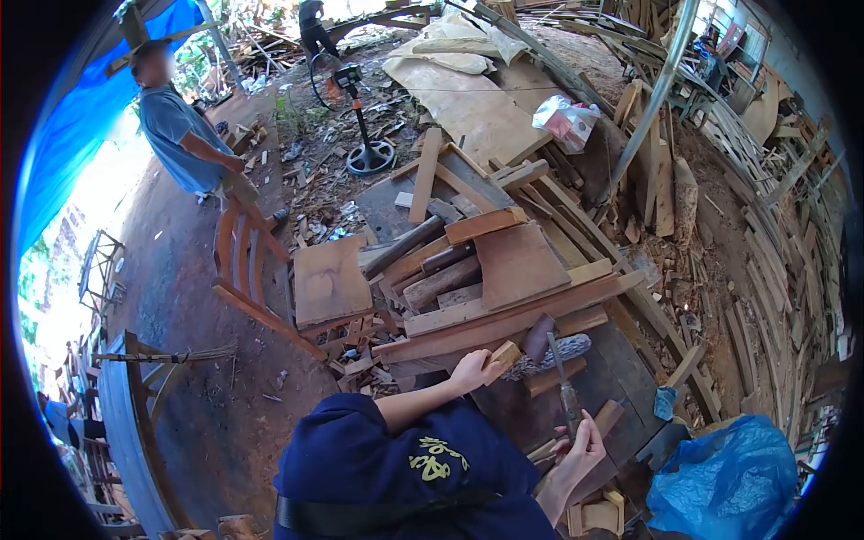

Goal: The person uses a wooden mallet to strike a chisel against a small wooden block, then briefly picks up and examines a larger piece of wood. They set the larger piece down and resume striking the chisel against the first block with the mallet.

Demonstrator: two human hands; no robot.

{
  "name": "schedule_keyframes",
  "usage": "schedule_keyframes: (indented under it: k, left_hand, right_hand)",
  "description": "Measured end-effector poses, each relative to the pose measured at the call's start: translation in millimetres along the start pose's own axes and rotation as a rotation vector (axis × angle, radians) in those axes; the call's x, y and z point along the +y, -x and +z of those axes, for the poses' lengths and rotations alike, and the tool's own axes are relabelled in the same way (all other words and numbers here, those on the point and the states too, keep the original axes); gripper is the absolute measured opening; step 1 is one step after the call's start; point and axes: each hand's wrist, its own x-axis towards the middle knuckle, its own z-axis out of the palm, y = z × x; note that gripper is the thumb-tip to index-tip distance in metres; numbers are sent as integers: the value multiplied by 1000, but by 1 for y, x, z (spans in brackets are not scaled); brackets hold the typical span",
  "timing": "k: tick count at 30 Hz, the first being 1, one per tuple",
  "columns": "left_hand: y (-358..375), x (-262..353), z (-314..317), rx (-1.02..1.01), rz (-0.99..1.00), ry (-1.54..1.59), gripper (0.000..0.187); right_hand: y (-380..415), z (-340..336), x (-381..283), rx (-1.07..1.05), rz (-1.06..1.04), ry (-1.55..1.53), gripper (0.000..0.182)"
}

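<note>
My left hand [470, 372] is closed around a small light-brown wooden block [503, 356] above the workbench. In my right hand [581, 449] is a chisel [570, 401]; its handle rises from my fingers and its narrow metal blade points away from me. Just beyond the block lie a grey, rough bundle [558, 355] and a dark brown rounded piece [538, 338], partly behind the blade. A short wooden piece [555, 378] rests on the bench between my hands. Another wooden piece [608, 416] is beside my right hand.
Long planks [508, 313] and a curved wooden panel [522, 265] lie across the far side of the bench [630, 378]. A blue plastic bag [724, 477] sits at right. A wooden chair [261, 270] stands left, near a person [180, 126]. Lumber piles surround the area.
</note>
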Motion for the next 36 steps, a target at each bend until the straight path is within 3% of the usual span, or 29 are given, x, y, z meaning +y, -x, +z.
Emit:
schedule_keyframes:
  k: [5, 9, 10, 11, 12, 15, 17, 21, 26, 36]
  left_hand:
    - [-7, 10, 15, -17, 44, 104, 41]
    - [-21, 15, 26, 68, 151, 181, 27]
    - [-23, 22, 24, 47, 120, 285, 24]
    - [-23, 33, 18, 30, 137, 294, 23]
    - [-26, 34, 20, 7, 102, 410, 23]
    - [-33, 48, 17, -143, -39, 650, 33]
    - [-26, 91, -3, -205, -229, 768, 40]
    - [-20, 120, -18, -318, -284, 879, 47]
    - [-12, 141, -26, -410, -122, 844, 54]
    - [-10, 160, -34, -505, -49, 838, 58]
  right_hand:
    - [-2, -24, 12, -28, -86, 155, 22]
    - [-10, -42, 14, -5, -320, 329, 20]
    - [-24, -51, 24, 16, -720, 512, 20]
    - [-7, -42, -2, 21, -258, 266, 20]
    - [-7, -45, -9, 12, -247, 255, 20]
    - [-11, -56, -8, 110, -260, 201, 17]
    - [-11, -60, -19, 162, -280, 91, 16]
    - [-14, -66, -35, 247, -334, -60, 14]
    - [-12, -70, -53, 247, -453, -16, 18]
    - [-4, -77, -71, 135, -552, 86, 20]
